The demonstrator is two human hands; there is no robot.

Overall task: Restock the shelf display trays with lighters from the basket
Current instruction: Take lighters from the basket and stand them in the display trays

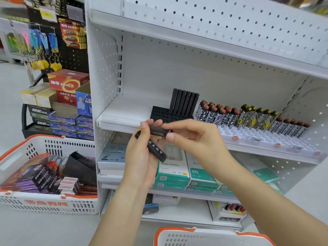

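Lighters (157, 147), slim and black, sit in the left hand (142, 157) at the centre of the view; one bears white characters and angles toward 5 o'clock across the palm. A second black lighter (158, 130) lies crosswise above it, its left end in the left fingertips, its right end pinched by the thumb and forefinger of the right hand (197, 139), which enters from 4 o'clock. Directly behind the hands, at 12 o'clock from them, stands a black grid tray (165, 115) on the white shelf (124, 112), with a row of upright black lighters (183, 102) filling its back edge. At 3 o'clock from this tray, patterned lighters (230, 115) stand in a white display tray (262, 139). At 9 o'clock from the hands, a white basket with orange rim (44, 205) holds boxed stock. A second basket rim (204, 236) shows at 6 o'clock.
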